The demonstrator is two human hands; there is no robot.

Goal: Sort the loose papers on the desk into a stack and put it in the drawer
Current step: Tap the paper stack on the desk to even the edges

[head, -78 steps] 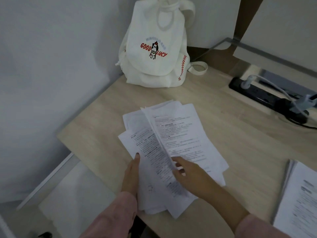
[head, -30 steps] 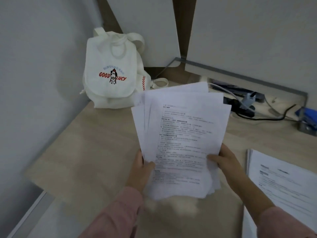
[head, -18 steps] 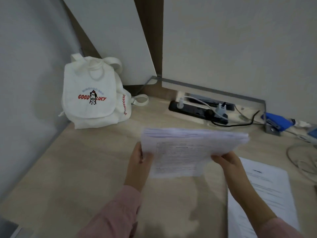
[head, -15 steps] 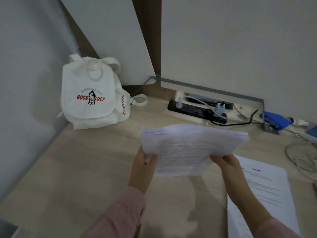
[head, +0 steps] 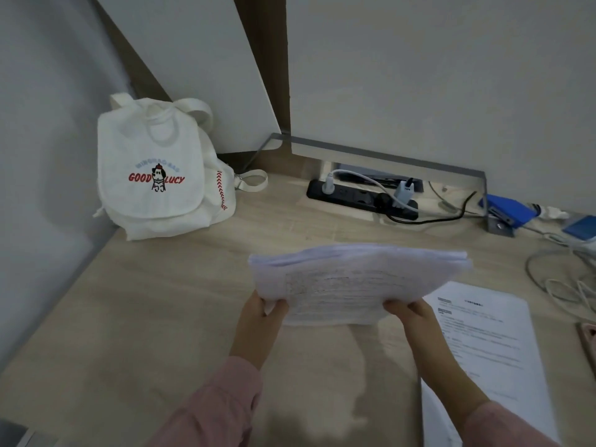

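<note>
A stack of printed papers (head: 351,282) stands on its lower edge over the wooden desk (head: 154,311), tilted away so I see mostly its top edge. My left hand (head: 258,321) grips the stack's lower left side and my right hand (head: 416,321) grips its lower right side. A second pile of printed sheets (head: 483,346) lies flat on the desk to the right of my right hand. The drawer is not in view.
A white "GOOD LUCY" backpack (head: 158,175) leans in the back left corner. A black power strip (head: 361,198) with plugs and cables sits at the back. A blue stapler (head: 506,211) and loose cables (head: 567,279) lie at the right.
Both hands gathered the scattered sheets off the desk, lifted them and turned them upright into one aligned stack. In the last half second the stack barely shifted.
</note>
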